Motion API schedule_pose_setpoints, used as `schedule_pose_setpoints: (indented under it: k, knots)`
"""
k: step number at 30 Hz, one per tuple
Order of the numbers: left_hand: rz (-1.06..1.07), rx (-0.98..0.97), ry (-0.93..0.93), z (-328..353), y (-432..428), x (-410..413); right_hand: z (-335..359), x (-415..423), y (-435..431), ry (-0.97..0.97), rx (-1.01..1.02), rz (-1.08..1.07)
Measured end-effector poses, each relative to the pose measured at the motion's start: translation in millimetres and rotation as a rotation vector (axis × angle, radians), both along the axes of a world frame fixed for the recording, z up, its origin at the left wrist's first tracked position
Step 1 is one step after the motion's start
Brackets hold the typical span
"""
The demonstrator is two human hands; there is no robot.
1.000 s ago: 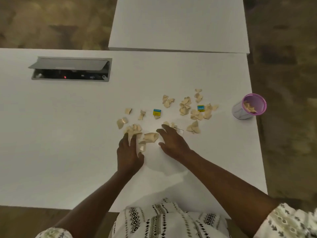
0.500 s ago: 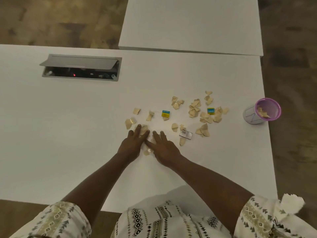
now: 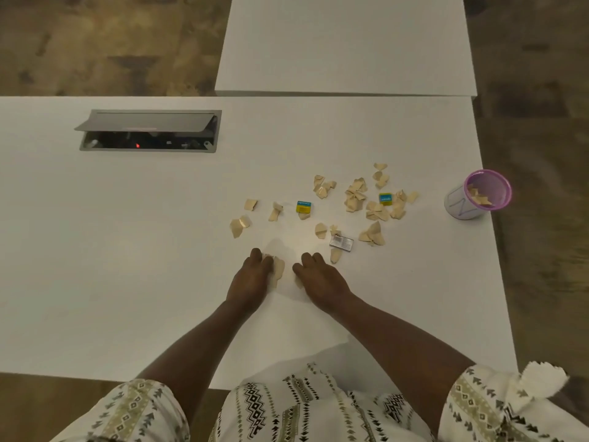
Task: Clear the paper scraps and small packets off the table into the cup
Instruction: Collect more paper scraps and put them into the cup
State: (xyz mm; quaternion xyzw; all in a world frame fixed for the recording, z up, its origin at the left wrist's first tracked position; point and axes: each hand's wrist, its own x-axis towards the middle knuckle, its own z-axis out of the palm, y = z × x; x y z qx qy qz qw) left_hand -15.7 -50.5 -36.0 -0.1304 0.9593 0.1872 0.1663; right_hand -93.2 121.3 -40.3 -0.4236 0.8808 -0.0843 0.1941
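Several tan paper scraps (image 3: 355, 196) lie scattered right of the middle of the white table (image 3: 127, 250). Among them are two yellow-and-blue packets (image 3: 303, 206) (image 3: 385, 199) and a silver packet (image 3: 341, 243). The purple-rimmed cup (image 3: 459, 207) stands near the right edge, tilted, with scraps inside. My left hand (image 3: 250, 279) is curled palm down around a bunch of gathered scraps (image 3: 278, 271). My right hand (image 3: 323, 280) rests palm down close beside it, and a small scrap (image 3: 299, 283) pokes out under its thumb.
An open cable hatch (image 3: 149, 132) with a red light is sunk into the table at the back left. A second white table (image 3: 347, 46) butts on at the back. The table's right edge runs just past the cup.
Both hands have drawn back toward me and parted a little. The scraps that lay between them are now bunched against my left hand.
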Motion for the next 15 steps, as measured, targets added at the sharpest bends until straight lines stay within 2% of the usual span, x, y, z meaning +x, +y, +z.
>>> schedule_pose_setpoints:
  k: [3, 8, 15]
  knots:
    - [0.144, 0.102, 0.006, 3, 7, -3, 2, -3, 13, -0.069, -0.052, -0.167]
    - [0.313, 0.201, 0.066, 11, 21, -12, 16, -14, 27, -0.383, -0.324, -0.622]
    - [0.629, 0.479, 0.140, 26, 49, -40, 39, -31, 49, -0.741, -0.524, -1.146]
